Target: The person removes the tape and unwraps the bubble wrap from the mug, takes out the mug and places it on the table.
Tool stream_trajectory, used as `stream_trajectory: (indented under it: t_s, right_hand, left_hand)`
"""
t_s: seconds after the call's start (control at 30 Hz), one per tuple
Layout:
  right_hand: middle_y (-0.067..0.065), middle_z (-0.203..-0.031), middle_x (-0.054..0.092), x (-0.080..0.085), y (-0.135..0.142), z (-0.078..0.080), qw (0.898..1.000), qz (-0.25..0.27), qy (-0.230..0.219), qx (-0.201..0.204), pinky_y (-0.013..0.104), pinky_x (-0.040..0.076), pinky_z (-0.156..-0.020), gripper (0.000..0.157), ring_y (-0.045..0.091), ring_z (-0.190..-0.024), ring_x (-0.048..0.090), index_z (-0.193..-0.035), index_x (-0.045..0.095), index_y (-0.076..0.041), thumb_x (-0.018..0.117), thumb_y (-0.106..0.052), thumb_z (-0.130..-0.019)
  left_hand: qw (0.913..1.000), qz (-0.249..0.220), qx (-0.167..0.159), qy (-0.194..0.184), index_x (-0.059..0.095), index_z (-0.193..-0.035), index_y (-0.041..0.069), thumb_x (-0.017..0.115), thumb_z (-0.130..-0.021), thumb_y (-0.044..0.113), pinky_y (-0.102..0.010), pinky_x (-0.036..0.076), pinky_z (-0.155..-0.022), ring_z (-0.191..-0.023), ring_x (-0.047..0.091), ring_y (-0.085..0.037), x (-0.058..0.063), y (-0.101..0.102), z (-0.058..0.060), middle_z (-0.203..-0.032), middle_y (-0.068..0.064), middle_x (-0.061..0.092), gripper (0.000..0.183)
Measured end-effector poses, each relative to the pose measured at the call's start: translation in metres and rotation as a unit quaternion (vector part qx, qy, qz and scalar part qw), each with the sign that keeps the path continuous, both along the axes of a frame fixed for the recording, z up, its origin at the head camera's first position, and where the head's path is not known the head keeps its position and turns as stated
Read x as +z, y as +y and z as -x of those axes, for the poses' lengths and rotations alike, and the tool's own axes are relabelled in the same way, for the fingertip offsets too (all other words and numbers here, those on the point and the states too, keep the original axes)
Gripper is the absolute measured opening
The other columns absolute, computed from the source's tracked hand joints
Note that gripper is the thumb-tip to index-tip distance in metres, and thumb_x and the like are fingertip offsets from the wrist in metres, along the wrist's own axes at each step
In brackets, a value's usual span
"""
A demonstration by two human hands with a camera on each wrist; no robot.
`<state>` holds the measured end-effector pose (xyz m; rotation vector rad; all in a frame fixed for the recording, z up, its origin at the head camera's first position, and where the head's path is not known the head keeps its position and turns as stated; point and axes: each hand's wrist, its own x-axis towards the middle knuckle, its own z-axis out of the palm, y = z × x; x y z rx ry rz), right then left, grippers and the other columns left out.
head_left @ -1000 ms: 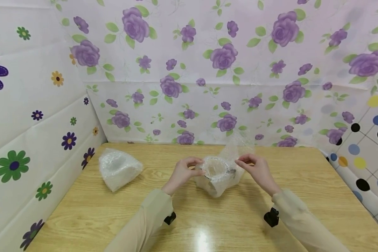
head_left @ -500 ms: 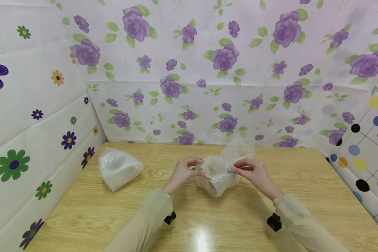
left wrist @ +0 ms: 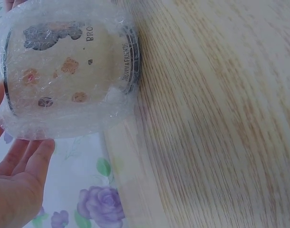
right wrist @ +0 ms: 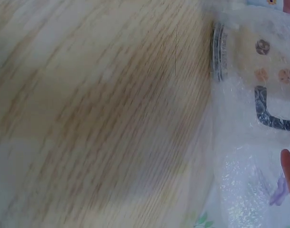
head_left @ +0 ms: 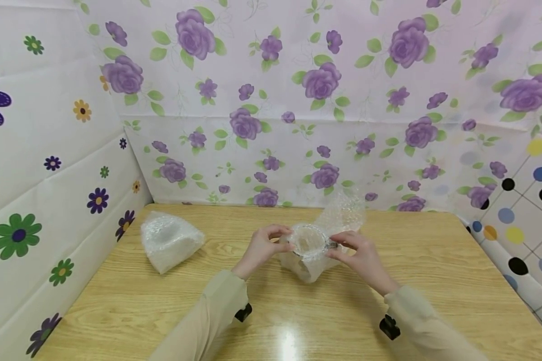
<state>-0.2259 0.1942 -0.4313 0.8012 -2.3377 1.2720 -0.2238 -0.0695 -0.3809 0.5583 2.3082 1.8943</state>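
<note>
A glass mug (head_left: 309, 239) with dark rim bands stands on the table, wrapped in bubble wrap (head_left: 343, 210) whose loose end rises behind it. Cartoon prints and lettering show through the wrap on the mug (left wrist: 69, 71) in the left wrist view. My left hand (head_left: 263, 247) holds its left side, thumb and fingers at the rim. On the handle side, my right hand (head_left: 360, 256) has its index finger and thumb either side of the mug's dark handle (right wrist: 273, 121). Only part of the right hand (right wrist: 289, 176) enters the right wrist view.
Another bubble-wrapped bundle (head_left: 170, 241) lies at the left of the wooden table (head_left: 316, 316). A flower-printed cloth (head_left: 271, 100) hangs behind the table's back edge, with patterned cloths at both sides.
My right hand has come from the loose wrap on the right, leftward and down, to the mug's handle. My left hand stays at the mug.
</note>
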Motion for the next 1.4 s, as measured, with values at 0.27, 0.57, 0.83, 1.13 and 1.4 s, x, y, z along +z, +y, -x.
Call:
stream_trajectory:
  t_s: [0.27,0.57,0.83,1.13,1.4]
  right_hand:
    - [0.015,-0.098,0.059,0.027,-0.016,-0.021,1.000,0.012,-0.014,0.000,0.045,0.047,-0.080,0.034,0.031,-0.090,0.056,-0.103,0.063,0.004,0.075,-0.001,-0.072]
    - [0.013,-0.095,0.058,0.036,-0.019,-0.026,0.999,0.004,-0.036,-0.010,0.046,0.046,-0.081,0.027,0.029,-0.088,0.056,-0.098,0.065,0.005,0.073,-0.002,-0.073]
    - [0.006,-0.095,0.058,0.014,-0.010,-0.010,0.999,-0.002,-0.038,-0.013,0.041,0.047,-0.082,0.022,0.023,-0.088,0.056,-0.093,0.068,-0.004,0.075,-0.010,-0.073]
    - [-0.004,-0.093,0.057,0.006,-0.006,-0.002,1.000,-0.008,-0.022,-0.014,0.032,0.047,-0.082,0.022,0.015,-0.086,0.056,-0.091,0.069,-0.010,0.075,-0.022,-0.074]
    - [-0.004,-0.093,0.056,0.006,-0.006,-0.003,0.999,-0.009,-0.038,-0.014,0.034,0.047,-0.082,0.020,0.015,-0.087,0.055,-0.089,0.069,-0.011,0.074,-0.024,-0.074]
  left_hand:
    - [0.9998,0.008,0.007,0.018,0.063,-0.104,-0.005,0.070,-0.078,0.003,-0.039,0.042,-0.089,-0.110,0.047,-0.031,-0.002,0.002,0.001,-0.118,-0.014,0.054,0.029]
    - [0.9906,0.087,0.007,0.106,0.065,-0.100,0.002,0.073,-0.076,0.008,-0.032,0.046,-0.084,-0.103,0.051,-0.023,-0.021,0.004,0.019,-0.114,-0.007,0.056,0.026]
    - [0.9795,0.130,-0.006,0.153,0.062,-0.102,0.001,0.073,-0.077,0.007,-0.035,0.047,-0.082,-0.095,0.052,-0.022,-0.012,0.005,0.018,-0.101,-0.007,0.056,0.029]
    - [0.9656,0.173,-0.022,0.193,0.061,-0.104,0.003,0.071,-0.079,0.012,-0.036,0.047,-0.081,-0.098,0.054,-0.027,-0.005,0.003,0.017,-0.103,-0.008,0.056,0.028]
    - [0.9187,0.237,-0.023,0.315,0.066,-0.105,0.005,0.069,-0.079,0.015,-0.025,0.048,-0.073,-0.088,0.060,-0.018,-0.006,-0.001,0.021,-0.102,-0.004,0.064,0.028]
